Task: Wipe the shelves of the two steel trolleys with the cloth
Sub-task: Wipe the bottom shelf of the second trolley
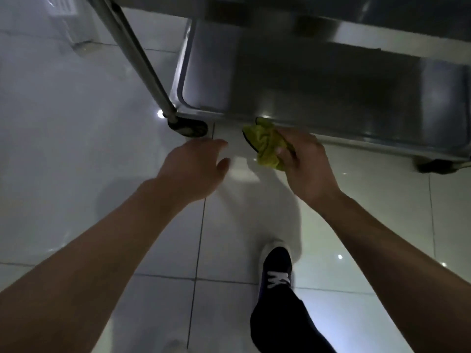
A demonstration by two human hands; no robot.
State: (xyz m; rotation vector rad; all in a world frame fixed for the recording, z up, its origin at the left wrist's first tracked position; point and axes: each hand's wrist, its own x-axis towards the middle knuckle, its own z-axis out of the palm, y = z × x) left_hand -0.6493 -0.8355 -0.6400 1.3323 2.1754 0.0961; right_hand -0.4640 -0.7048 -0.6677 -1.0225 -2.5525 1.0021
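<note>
A steel trolley stands ahead of me, its lower shelf (331, 98) a shallow tray with a raised rim, and an upper shelf (331, 19) overhangs it at the top. My right hand (305, 164) is closed around a crumpled yellow-green cloth (267, 146), held just in front of the lower shelf's near rim. My left hand (196, 166) hovers over the floor to the left of the cloth, fingers spread and holding nothing. Only one trolley is in view.
The trolley's slanted steel leg (135, 54) ends in a black caster (188, 126) at the near left corner; another caster (438, 165) sits at the right. Glossy white floor tiles (76, 149) lie all around. My dark shoe (276, 268) steps forward below the hands.
</note>
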